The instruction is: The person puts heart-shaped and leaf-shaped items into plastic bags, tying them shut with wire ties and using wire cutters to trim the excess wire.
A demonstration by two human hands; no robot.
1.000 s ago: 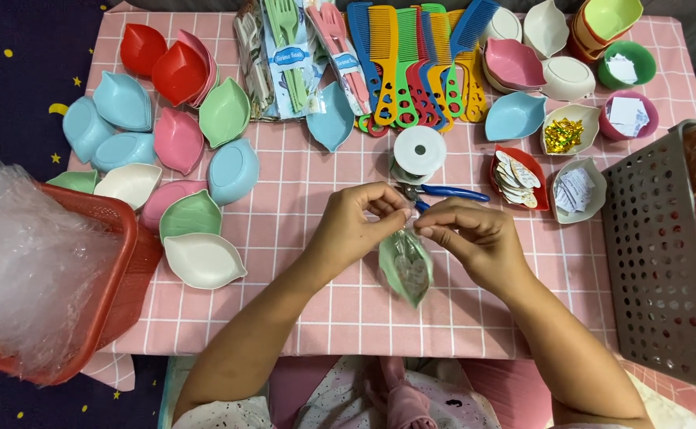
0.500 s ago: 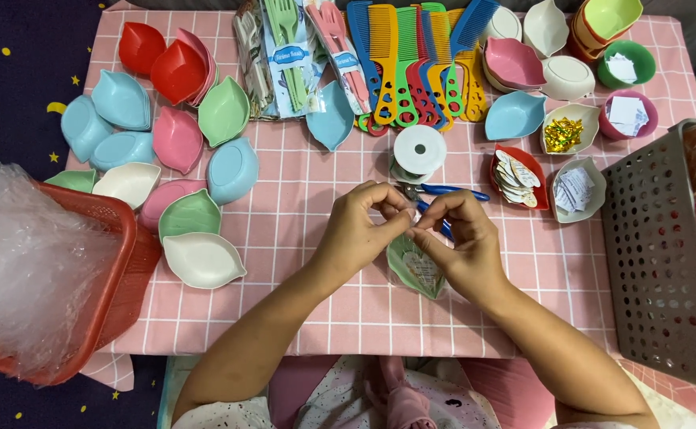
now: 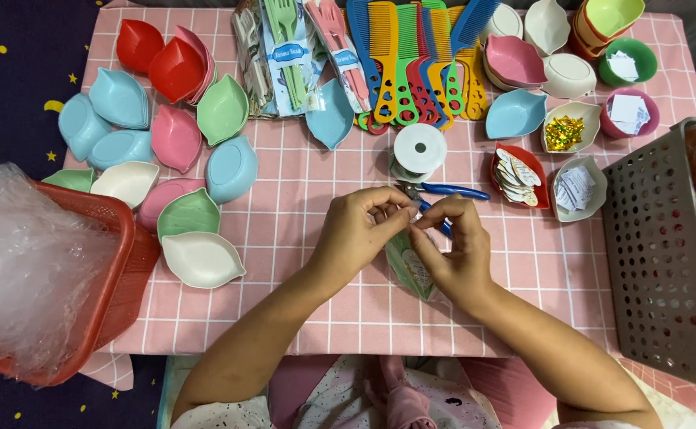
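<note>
My left hand (image 3: 357,230) and my right hand (image 3: 453,248) meet over the middle of the pink checked tablecloth (image 3: 284,302). Together they pinch the top of a small clear bag holding a green leaf-shaped dish (image 3: 410,270), which hangs tilted between them. Blue-handled pliers (image 3: 451,191) lie just beyond my fingers, and a white spool of ribbon (image 3: 419,149) stands behind them.
Leaf-shaped dishes (image 3: 193,214) in several colours lie at the left. A red basket (image 3: 121,278) of clear plastic bags sits at the left edge. Combs (image 3: 411,56), packed cutlery and bowls line the back. A grey perforated basket (image 3: 658,254) stands at the right.
Both hands have drawn together at the bag's top and risen slightly; the bagged dish has swung under my right hand.
</note>
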